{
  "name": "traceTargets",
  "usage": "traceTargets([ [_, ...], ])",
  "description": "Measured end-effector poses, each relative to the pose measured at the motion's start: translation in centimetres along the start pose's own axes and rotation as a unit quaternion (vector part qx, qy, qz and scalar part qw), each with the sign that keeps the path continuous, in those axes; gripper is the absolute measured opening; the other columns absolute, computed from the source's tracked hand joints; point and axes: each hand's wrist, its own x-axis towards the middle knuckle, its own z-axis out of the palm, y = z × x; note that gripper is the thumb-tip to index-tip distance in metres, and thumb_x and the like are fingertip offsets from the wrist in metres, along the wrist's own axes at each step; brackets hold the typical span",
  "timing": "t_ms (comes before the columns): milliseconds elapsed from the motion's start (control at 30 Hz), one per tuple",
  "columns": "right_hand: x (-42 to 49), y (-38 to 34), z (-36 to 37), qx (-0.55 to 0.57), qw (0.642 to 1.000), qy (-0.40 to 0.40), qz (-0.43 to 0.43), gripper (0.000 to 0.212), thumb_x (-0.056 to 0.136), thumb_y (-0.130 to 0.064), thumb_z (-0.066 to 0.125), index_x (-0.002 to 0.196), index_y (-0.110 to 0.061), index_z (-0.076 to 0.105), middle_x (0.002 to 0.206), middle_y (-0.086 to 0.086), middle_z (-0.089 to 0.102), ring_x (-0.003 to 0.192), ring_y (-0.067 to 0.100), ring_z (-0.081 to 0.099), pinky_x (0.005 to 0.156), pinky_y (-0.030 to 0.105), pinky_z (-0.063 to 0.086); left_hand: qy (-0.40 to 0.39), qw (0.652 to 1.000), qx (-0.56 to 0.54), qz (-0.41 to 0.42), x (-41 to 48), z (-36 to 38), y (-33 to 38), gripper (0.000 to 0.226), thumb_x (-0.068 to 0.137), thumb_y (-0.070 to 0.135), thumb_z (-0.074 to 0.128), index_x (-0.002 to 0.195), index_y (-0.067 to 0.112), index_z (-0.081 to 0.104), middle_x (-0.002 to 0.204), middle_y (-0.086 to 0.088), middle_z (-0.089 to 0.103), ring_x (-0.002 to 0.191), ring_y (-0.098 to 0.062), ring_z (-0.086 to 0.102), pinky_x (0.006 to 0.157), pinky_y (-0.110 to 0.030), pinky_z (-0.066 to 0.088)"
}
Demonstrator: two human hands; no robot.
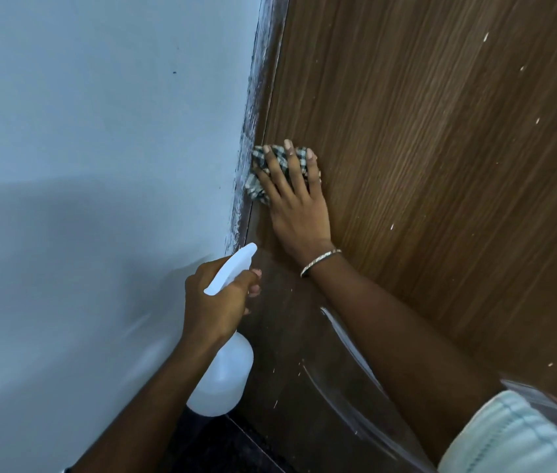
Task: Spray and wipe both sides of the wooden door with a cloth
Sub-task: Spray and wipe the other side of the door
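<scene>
The brown wooden door (423, 148) fills the right side of the view. My right hand (295, 203) lies flat with straight, spread fingers on a checked cloth (256, 187), pressing it against the door close to its left edge. Below it, my left hand (215, 302) grips the neck of a white spray bottle (222, 380), its nozzle aimed up toward the door edge. The door's lower part looks darker and has white streaks and specks.
A pale blue wall (99, 165) takes up the left half, meeting the door frame (253, 114), which is smeared with white paint. A dark floor (208, 445) shows at the bottom.
</scene>
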Motion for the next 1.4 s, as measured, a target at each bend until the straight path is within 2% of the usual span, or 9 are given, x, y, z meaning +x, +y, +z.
traceTargets([
  [100,-3.2,-3.4,2.2,0.014,0.998,-0.031,-0.055,0.061,0.104,-0.031,0.038,0.163,-0.015,0.026,0.172,0.015,0.012,0.157,0.044,0.008,0.125,0.064,0.001,0.010,1.000,0.012,0.002,0.2,-0.4,-0.3,0.007,0.091,0.017,0.068,0.092,0.024,0.068,0.079,0.002,0.070,0.061,-0.007,0.069,0.050,-0.018,0.051],
  [267,-11.1,-8.3,4.2,-0.031,0.971,-0.146,-0.186,0.066,0.106,-0.047,0.033,0.164,-0.018,0.020,0.172,0.012,0.011,0.157,0.042,0.005,0.126,0.061,-0.003,0.026,0.999,0.026,-0.019,0.1,-1.2,-1.2,0.028,0.091,0.022,0.068,0.115,0.009,0.066,0.099,-0.013,0.070,0.073,-0.022,0.068,0.049,-0.016,0.051],
  [367,-11.4,-8.3,4.4,-0.048,0.956,-0.178,-0.229,0.063,0.107,-0.043,0.027,0.164,-0.020,0.017,0.173,0.011,0.005,0.158,0.041,-0.001,0.122,0.063,-0.014,0.034,0.999,0.030,-0.013,-0.4,-1.7,-1.3,0.021,0.091,0.022,0.068,0.110,0.013,0.067,0.092,-0.008,0.071,0.070,-0.019,0.069,0.051,-0.017,0.052],
  [500,-6.1,-5.4,2.5,-0.012,0.985,-0.105,-0.137,0.067,0.098,-0.025,0.043,0.162,-0.017,0.026,0.171,0.011,0.016,0.158,0.040,0.008,0.126,0.062,0.003,0.026,0.999,0.033,0.003,-1.3,-2.2,-1.5,0.006,0.089,0.014,0.069,0.091,0.018,0.072,0.071,-0.002,0.071,0.063,-0.013,0.070,0.052,-0.024,0.055],
  [667,0.5,-1.1,-0.1,0.006,1.000,-0.016,0.007,0.063,0.103,-0.025,0.039,0.164,-0.023,0.023,0.173,0.007,0.009,0.158,0.039,0.006,0.126,0.061,0.005,0.032,0.999,0.024,-0.016,-1.8,-2.0,-3.2,0.011,0.090,0.022,0.069,0.101,0.020,0.069,0.083,-0.001,0.071,0.075,-0.021,0.070,0.061,-0.028,0.057],
  [967,-9.9,-6.8,4.5,-0.040,0.972,-0.123,-0.198,0.059,0.103,-0.032,0.027,0.161,-0.024,0.032,0.172,0.009,0.013,0.158,0.041,0.005,0.122,0.063,-0.012,0.050,0.998,0.039,-0.020,-3.8,-1.9,-6.0,0.019,0.086,0.020,0.072,0.074,0.034,0.068,0.064,0.004,0.070,0.063,-0.018,0.068,0.067,-0.044,0.062],
  [1067,-12.2,-4.9,3.3,-0.023,0.976,-0.107,-0.185,0.059,0.102,-0.028,0.038,0.161,-0.022,0.034,0.172,0.010,0.015,0.158,0.040,0.009,0.125,0.060,-0.001,0.045,0.998,0.032,-0.035,-4.4,-1.7,-6.5,0.018,0.088,0.017,0.071,0.079,0.032,0.068,0.059,0.016,0.068,0.057,-0.007,0.066,0.063,-0.036,0.060],
  [1233,-19.7,2.5,-2.1,-0.026,0.988,-0.102,-0.112,0.071,0.102,-0.029,0.043,0.166,-0.018,0.013,0.173,0.011,0.004,0.158,0.039,0.005,0.127,0.060,0.007,0.038,0.998,0.015,-0.041,-4.8,-1.6,-7.0,0.010,0.088,0.019,0.073,0.086,0.028,0.069,0.078,0.000,0.071,0.071,-0.022,0.069,0.064,-0.035,0.059],
  [1400,-26.0,6.8,-5.9,-0.041,0.988,-0.124,-0.082,0.070,0.103,-0.034,0.047,0.165,-0.022,0.018,0.173,0.007,0.009,0.158,0.037,0.010,0.126,0.061,0.011,0.028,0.998,0.004,-0.055,-5.1,-2.1,-7.2,0.010,0.088,0.021,0.072,0.097,0.021,0.069,0.081,0.003,0.071,0.072,-0.019,0.069,0.062,-0.028,0.055],
])
